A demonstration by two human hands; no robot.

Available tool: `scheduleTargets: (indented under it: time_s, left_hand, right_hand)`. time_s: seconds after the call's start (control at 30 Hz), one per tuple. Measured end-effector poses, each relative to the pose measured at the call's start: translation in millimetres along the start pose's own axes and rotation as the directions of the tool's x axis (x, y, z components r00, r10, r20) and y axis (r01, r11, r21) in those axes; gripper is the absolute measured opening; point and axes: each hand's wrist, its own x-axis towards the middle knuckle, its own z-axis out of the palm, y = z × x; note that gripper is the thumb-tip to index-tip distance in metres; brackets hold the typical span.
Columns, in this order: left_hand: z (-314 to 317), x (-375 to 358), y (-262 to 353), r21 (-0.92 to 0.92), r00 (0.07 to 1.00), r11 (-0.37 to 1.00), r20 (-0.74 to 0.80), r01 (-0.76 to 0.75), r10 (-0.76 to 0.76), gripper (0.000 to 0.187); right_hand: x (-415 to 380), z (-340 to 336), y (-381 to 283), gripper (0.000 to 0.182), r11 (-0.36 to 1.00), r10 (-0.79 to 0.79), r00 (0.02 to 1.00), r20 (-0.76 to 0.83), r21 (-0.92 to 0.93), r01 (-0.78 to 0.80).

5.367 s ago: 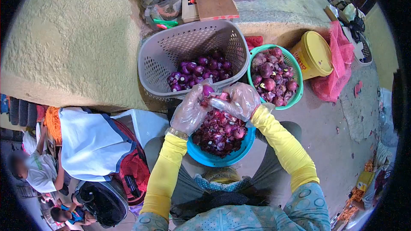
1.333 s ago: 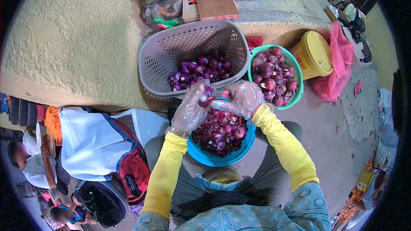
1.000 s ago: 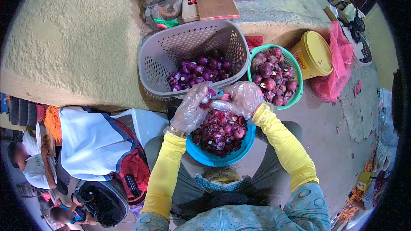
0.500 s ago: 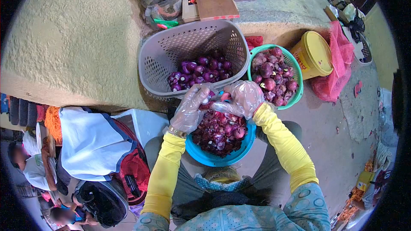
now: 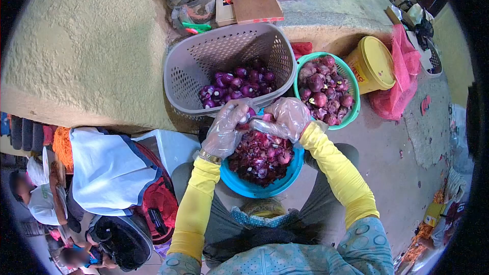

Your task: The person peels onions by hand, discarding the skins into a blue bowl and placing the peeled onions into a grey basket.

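My left hand (image 5: 227,128), in a clear plastic glove, is closed around a red onion (image 5: 251,112) that shows between its fingertips. Close beside it, my right hand (image 5: 287,118), gloved likewise, is closed with thumb and fingers drawn together at the onion. What it grips, if anything, is hidden. Below both hands stands a blue basin (image 5: 243,189) holding onion skins (image 5: 254,155) and a few onion pieces. Just beyond them, a grey perforated basket (image 5: 186,53) holds peeled purple onions (image 5: 238,85). A green basket (image 5: 355,113) of unpeeled onions (image 5: 320,91) is to the right.
A yellow lidded bucket (image 5: 378,66) and a pink mesh sack (image 5: 402,84) stand at the right. Brown boards (image 5: 255,2) lie behind the grey basket. At left are a white cloth (image 5: 109,170) and a red bag (image 5: 158,206). Other people are at the lower left.
My right hand has turned slightly and its fingers have drawn in closer at the onion. My left hand stays nearly in place.
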Motion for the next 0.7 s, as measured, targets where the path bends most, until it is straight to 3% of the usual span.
scheduleTargets:
  time_s: [0.07, 0.13, 0.2, 0.37, 0.5, 0.6, 0.67, 0.7]
  left_hand:
    - [-0.8, 0.7, -1.9, -0.02, 1.0, 1.0, -0.011, -0.019, 0.019, 0.035]
    - [-5.6, 3.0, -5.2, -0.191, 1.0, 0.981, 0.011, 0.031, -0.03, 0.037]
    - [-7.6, 4.6, -7.4, -0.222, 1.0, 0.975, 0.002, 0.023, -0.024, 0.036]
    - [-12.2, 7.3, -8.9, -0.357, 0.997, 0.933, -0.033, 0.051, -0.067, 0.036]
    - [-13.9, 8.7, -10.1, -0.361, 1.0, 0.932, -0.027, -0.019, 0.01, 0.037]
    - [-14.0, 11.7, -12.5, -0.505, 0.998, 0.863, -0.046, 0.01, -0.038, 0.037]
    - [-12.4, 10.9, -9.8, -0.601, 0.992, 0.799, -0.073, 0.038, -0.101, 0.038]
    - [-9.1, 7.3, -2.7, -0.596, 0.992, 0.799, -0.033, 0.081, -0.125, 0.037]
  right_hand:
    - [0.6, 5.7, 4.6, 0.063, 1.0, 0.023, 0.999, 0.048, 0.012, -0.024]
    - [1.1, 3.1, 0.7, 0.062, 0.999, 0.044, 0.994, 0.096, 0.023, -0.047]
    - [-1.2, -1.5, -7.3, 0.06, 0.991, -0.048, 0.997, 0.053, 0.126, 0.041]
    - [-2.4, 5.1, -12.5, 0.056, 0.997, 0.009, 0.984, 0.176, 0.075, -0.022]
    - [-2.2, 3.9, -14.2, 0.055, 0.999, -0.055, 0.963, 0.262, 0.018, 0.052]
    - [-3.4, 4.9, -9.9, 0.059, 0.994, -0.111, 0.974, 0.2, 0.027, 0.107]
    - [-4.5, 1.1, -9.1, 0.053, 0.981, -0.188, 0.982, -0.015, 0.033, 0.189]
    - [-4.3, -0.7, -9.4, 0.053, 0.982, -0.187, 0.982, -0.015, 0.033, 0.188]
